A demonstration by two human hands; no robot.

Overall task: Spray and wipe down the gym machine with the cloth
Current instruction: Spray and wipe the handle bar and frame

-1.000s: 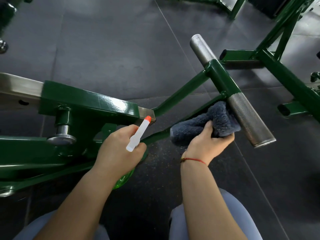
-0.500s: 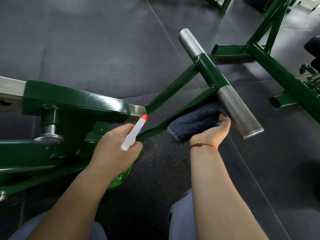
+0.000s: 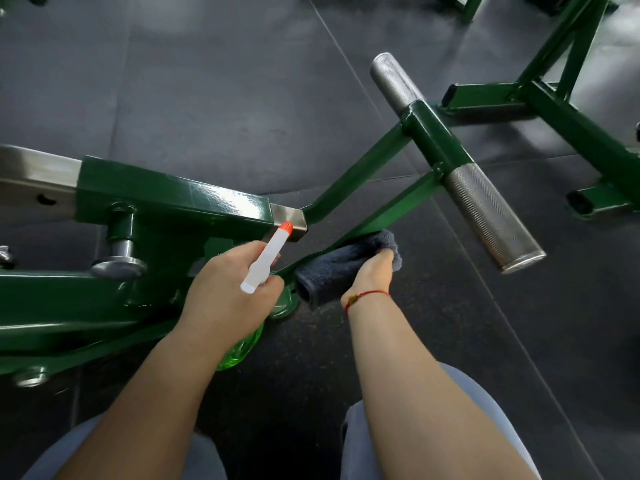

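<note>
My right hand [image 3: 372, 276] and the cloth [image 3: 330, 270] are further down the machine's [image 3: 173, 199] thin bar [image 3: 398, 209] than half a second ago, away from the knurled grip [image 3: 491, 216] and now just beside my left hand [image 3: 225, 294]. My right fingers curl over the cloth and press it against the bar. My left hand grips the green bottle [image 3: 242, 344], its white nozzle [image 3: 268, 258] pointing up towards the beam's steel end. A red string [image 3: 367, 295] circles my right wrist.

Bare forearms, red string bracelet [image 3: 367, 295] w/ bead, grey trousers [image 3: 485, 410]
</note>
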